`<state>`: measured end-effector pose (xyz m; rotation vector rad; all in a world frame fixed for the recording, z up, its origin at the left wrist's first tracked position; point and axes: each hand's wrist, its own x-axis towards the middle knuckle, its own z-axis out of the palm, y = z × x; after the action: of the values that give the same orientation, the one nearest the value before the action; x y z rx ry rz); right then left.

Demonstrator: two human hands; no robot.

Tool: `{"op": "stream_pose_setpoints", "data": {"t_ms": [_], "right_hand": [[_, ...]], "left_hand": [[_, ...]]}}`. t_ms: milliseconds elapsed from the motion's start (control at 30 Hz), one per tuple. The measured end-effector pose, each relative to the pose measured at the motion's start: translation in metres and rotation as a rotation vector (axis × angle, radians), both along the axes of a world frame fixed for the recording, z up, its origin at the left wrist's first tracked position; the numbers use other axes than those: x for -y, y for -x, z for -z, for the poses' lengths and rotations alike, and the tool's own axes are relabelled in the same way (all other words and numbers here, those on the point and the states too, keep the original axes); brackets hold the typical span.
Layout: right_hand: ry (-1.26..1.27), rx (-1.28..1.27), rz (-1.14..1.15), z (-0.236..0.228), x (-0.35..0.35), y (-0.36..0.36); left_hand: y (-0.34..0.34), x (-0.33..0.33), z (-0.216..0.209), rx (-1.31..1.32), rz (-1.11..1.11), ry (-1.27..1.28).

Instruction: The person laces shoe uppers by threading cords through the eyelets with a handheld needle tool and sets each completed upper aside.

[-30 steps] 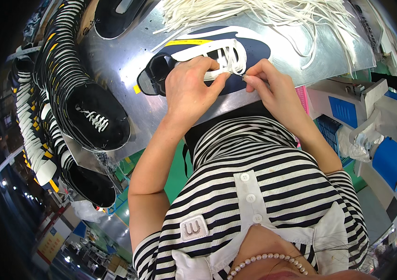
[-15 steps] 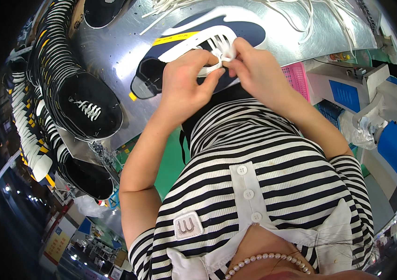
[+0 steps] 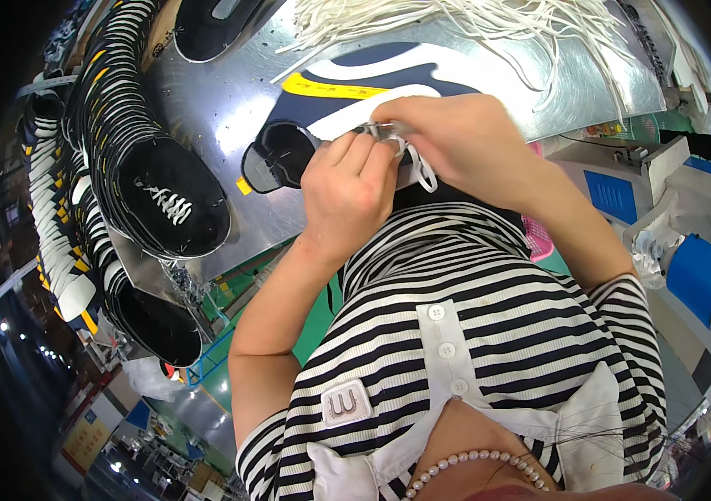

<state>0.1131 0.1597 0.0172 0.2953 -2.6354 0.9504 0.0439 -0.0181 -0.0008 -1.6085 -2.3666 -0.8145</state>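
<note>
A navy shoe upper with white overlays and a yellow band lies flat on the metal table, its dark heel end towards the left. My left hand is closed at the lacing area, fingers curled over the white shoelace. A loop of that lace hangs between the hands. My right hand is closed around a small metal tool, its tip near my left fingertips. The tool is partly hidden by the fingers, and its exact kind cannot be made out.
Loose white laces are heaped along the table's far side. A long row of nested black shoe uppers stands at left, with another black upper beyond. Grey-and-blue machines and a pink basket are at right.
Both hands were pinching the white lace; now my right hand has a metal tool in it and sits across the lacing. My left hand has curled in and moved slightly nearer.
</note>
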Motion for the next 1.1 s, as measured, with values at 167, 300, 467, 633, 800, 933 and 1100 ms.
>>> {"op": "stream_pose_setpoints", "data": {"t_ms": [167,300,467,633,800,933,1100], "right_hand": [[-0.121,0.258,0.018,0.014,0.000,0.019],[0.221,0.391,-0.047,0.012,-0.004,0.035],[0.724,0.076,0.142,0.000,-0.069,0.067],[1.122,-0.208,0.169,-0.070,-0.039,0.044],[0.967,0.396,0.095,0.012,-0.026,0.023],[0.976,0.463,0.056,0.022,-0.008,0.039],[1.022,0.480,0.082,0.014,0.003,0.049]], "left_hand": [[0.004,0.009,0.010,-0.112,-0.028,-0.059],[0.006,0.010,0.008,-0.037,-0.028,-0.049],[0.010,0.008,0.007,0.105,-0.002,-0.028],[0.011,0.013,0.005,0.107,-0.005,-0.008],[0.011,0.014,-0.013,0.360,-0.140,0.055],[0.022,0.017,-0.020,0.848,-0.352,0.094],[0.023,0.007,-0.003,0.629,-0.478,0.058]]}}
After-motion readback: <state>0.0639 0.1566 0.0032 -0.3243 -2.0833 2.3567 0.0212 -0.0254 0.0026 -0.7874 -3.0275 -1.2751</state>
